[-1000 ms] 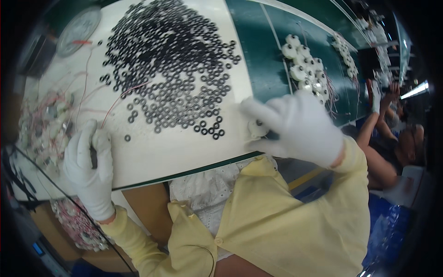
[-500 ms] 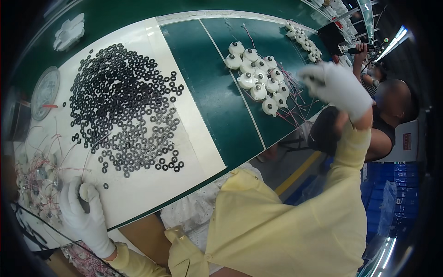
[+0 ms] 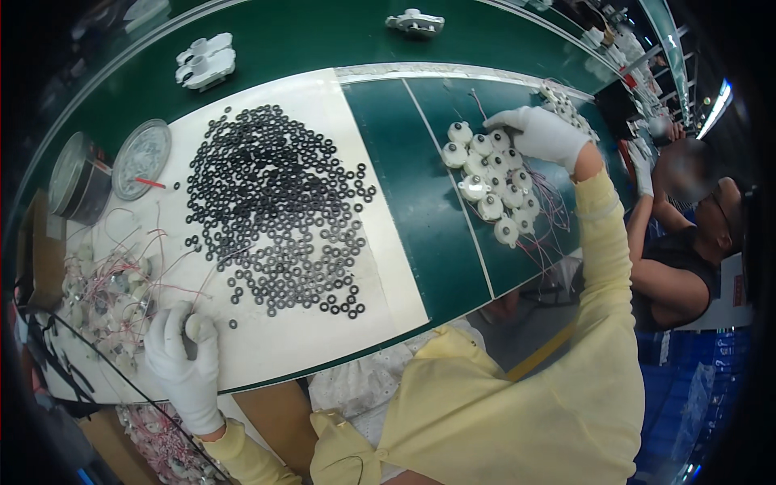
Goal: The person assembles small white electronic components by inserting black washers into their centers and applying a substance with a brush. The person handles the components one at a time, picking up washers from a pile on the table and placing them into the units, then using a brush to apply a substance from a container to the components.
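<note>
My left hand (image 3: 187, 360), in a white glove, is curled at the near left of the table. Thumb and fingers are closed around something mostly hidden, and a thin wire rises near the fingertips. Beside it lies a heap of pale parts with pink wires (image 3: 109, 303). Across the table, my gloved right hand (image 3: 540, 134) reaches over the far side of a cluster of round white housings (image 3: 495, 179) with black centres. Its fingers are bent, with a gap between them and the thumb, and I make out nothing held there. Wires trail from the cluster's right side.
Many black rings (image 3: 275, 210) cover the white sheet between my hands. A clear round lid (image 3: 141, 160) and a tub (image 3: 79, 182) stand far left. White moulded parts (image 3: 206, 62) rest on the green ledge. Another person (image 3: 683, 259) sits at the right.
My right hand has moved inward from the right edge to the far side of the white housings. My left hand keeps its curled shape beside the wired heap. The view has shifted.
</note>
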`<state>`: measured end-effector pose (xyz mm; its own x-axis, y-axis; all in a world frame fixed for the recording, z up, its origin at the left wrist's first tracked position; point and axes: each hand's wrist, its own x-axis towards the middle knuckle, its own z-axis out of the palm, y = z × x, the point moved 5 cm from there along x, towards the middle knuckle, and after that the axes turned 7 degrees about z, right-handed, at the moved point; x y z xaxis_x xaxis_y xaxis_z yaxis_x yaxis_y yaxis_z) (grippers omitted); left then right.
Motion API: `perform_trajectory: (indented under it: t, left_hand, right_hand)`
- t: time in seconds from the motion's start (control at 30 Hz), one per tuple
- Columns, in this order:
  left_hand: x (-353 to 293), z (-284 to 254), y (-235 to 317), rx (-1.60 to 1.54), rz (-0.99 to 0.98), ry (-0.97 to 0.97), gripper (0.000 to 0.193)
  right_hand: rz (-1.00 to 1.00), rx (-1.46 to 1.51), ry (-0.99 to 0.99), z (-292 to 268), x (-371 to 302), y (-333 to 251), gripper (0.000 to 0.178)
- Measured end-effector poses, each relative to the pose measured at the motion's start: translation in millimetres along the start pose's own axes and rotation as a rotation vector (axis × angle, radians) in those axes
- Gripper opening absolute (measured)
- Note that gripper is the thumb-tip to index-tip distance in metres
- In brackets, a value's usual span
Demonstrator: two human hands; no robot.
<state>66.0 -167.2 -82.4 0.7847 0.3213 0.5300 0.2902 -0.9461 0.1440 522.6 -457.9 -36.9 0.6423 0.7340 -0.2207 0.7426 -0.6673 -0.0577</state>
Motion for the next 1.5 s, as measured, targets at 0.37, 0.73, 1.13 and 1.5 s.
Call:
perform_trajectory:
  t: [0.37,0.73,1.13,1.5]
  left_hand:
    - [6.4,-11.3,-4.1,-0.011,-0.063,0.056,0.027]
    - [-7.8,-10.3,-16.3,0.062,-0.281,0.196,0.028]
    - [-12.7,-13.5,-23.5,-0.035,-0.386,0.14,0.028]
    - [-9.6,-12.5,-27.1,-0.087,-0.391,0.132,0.029]
  right_hand:
    - [-0.068,0.148,0.272,-28.5,-13.7,-12.0,0.043]
    - [-0.828,0.12,0.522,-38.7,43.5,-344.1,0.047]
    - [-0.539,0.019,0.309,-11.3,126.4,-458.8,0.043]
    - [-0.58,0.599,0.059,-30.2,193.9,-496.1,0.041]
